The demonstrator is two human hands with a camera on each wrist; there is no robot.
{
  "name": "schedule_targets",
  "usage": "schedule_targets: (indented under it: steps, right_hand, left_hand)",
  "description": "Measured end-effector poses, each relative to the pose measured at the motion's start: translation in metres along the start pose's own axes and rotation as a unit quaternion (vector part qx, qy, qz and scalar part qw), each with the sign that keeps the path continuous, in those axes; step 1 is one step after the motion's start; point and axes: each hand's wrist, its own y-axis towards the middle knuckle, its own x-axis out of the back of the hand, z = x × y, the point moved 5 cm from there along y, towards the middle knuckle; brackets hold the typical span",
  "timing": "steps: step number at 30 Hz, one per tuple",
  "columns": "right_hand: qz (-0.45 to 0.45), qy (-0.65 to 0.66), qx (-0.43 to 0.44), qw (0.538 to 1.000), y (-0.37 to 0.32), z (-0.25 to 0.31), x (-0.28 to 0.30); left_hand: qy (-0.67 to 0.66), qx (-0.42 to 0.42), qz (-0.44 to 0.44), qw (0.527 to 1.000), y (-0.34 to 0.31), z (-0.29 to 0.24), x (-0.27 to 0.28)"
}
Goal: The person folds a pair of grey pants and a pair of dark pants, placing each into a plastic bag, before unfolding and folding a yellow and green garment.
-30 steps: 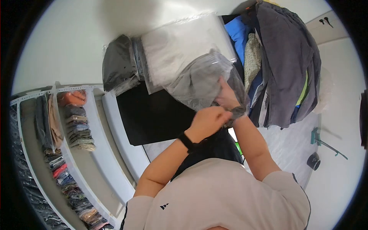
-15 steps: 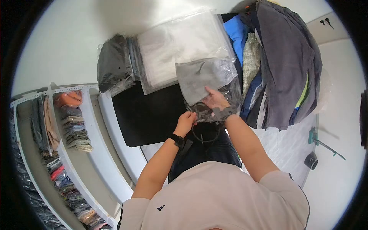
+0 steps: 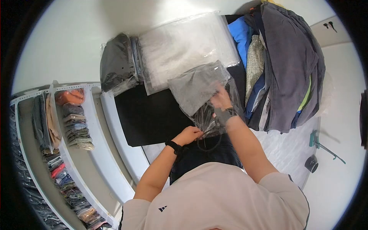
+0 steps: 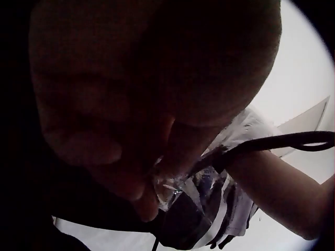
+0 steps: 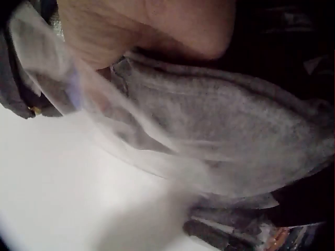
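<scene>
A grey folded garment (image 3: 197,84) lies inside a clear plastic bag (image 3: 235,86) over the near edge of the black tabletop. My left hand (image 3: 189,134) pinches the bag's near edge between thumb and fingers; in the left wrist view, crumpled plastic (image 4: 167,193) shows at the fingertips. Reaching into the bag, my right hand (image 3: 221,99) touches the garment, blurred, fingers spread apart. The right wrist view has this hand (image 5: 152,31) right against the grey cloth (image 5: 220,125), with plastic across its fingers. A dark looped cord (image 4: 282,141) hangs near the left hand.
Flat clear bags (image 3: 188,38) lie stacked behind the garment. Packed dark clothes (image 3: 119,61) stand at the table's left, and a pile of trousers (image 3: 289,65) at its right. Shelves of bagged clothes (image 3: 78,126) line the left side. The black tabletop (image 3: 147,117) shows between.
My left hand has drawn the bag's edge down toward the body. The right hand has shifted slightly up and right within the bag, and the garment has turned from its position half a second ago.
</scene>
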Motion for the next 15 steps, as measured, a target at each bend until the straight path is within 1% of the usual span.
schedule_targets:
  steps: [1,2,3,4,5,6,7,8,9,10,11,12,13,14,15]
  right_hand:
    - [-0.024,-0.081,0.062,0.994,-0.003,0.009,0.003]
    - [-0.024,-0.082,0.060,0.995,-0.003,0.011,0.001]
    - [-0.004,0.259,-0.005,0.966,0.002,0.008,-0.001]
    - [0.017,0.569,-0.068,0.820,0.004,0.008,-0.008]
    - [0.017,0.568,-0.069,0.820,0.004,0.013,-0.007]
    - [0.016,0.587,-0.093,0.804,0.003,0.016,-0.007]
    - [0.015,0.606,-0.116,0.787,0.003,0.017,-0.009]
    - [0.016,0.608,-0.116,0.785,0.013,-0.016,0.000]
    - [0.000,0.489,-0.048,0.871,0.034,-0.073,0.021]
    - [-0.016,0.358,0.021,0.933,0.038,-0.075,0.025]
    - [-0.016,0.359,0.022,0.933,0.040,-0.081,0.027]
    - [-0.024,0.219,0.058,0.974,0.042,-0.082,0.032]
    - [-0.032,0.074,0.092,0.993,0.039,-0.066,0.030]
    - [-0.032,0.073,0.092,0.993,0.030,-0.032,0.021]
    - [-0.044,0.312,-0.011,0.949,0.016,0.007,0.006]
  left_hand:
    - [-0.038,0.002,0.011,0.999,0.000,0.002,-0.004]
    - [-0.077,0.005,0.022,0.997,-0.001,0.003,-0.008]
    - [-0.078,0.005,0.024,0.997,-0.002,0.004,-0.012]
    - [-0.079,0.005,0.048,0.996,-0.003,0.003,-0.016]
    - [-0.079,0.006,0.071,0.994,-0.004,0.002,-0.020]
    - [-0.080,0.007,0.070,0.994,-0.003,0.000,-0.022]
    - [-0.051,0.010,0.090,0.995,-0.002,-0.001,-0.026]
    - [-0.022,0.015,0.110,0.994,-0.002,-0.003,-0.030]
    - [-0.013,0.017,0.108,0.994,0.001,0.000,-0.032]
    - [-0.011,0.017,0.108,0.994,0.002,-0.004,-0.032]
    - [0.076,0.004,0.105,0.992,0.003,-0.008,-0.029]
    - [0.162,-0.010,0.102,0.981,0.003,-0.012,-0.028]
    - [0.163,-0.010,0.103,0.981,0.003,-0.008,-0.027]
    - [0.147,-0.024,0.062,0.987,0.003,-0.003,-0.020]
    - [0.130,-0.038,0.021,0.991,0.000,0.001,-0.013]
